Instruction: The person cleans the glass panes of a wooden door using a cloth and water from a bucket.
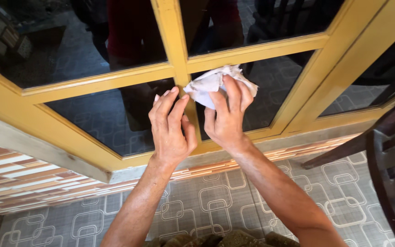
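Right hand (227, 116) presses a crumpled white cloth (211, 84) to the glass pane (275, 91) just beside the yellow window frame (174, 50), gripping it, while the left hand (170, 128), fingers loosely spread, rests open against the frame's upright bar.

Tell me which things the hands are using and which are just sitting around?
In use:
- white crumpled cloth, pressed on the pane by the right hand
- yellow window frame, touched by the left hand

Just around:
- dark wooden chair
- patterned floor
- striped wall tiles
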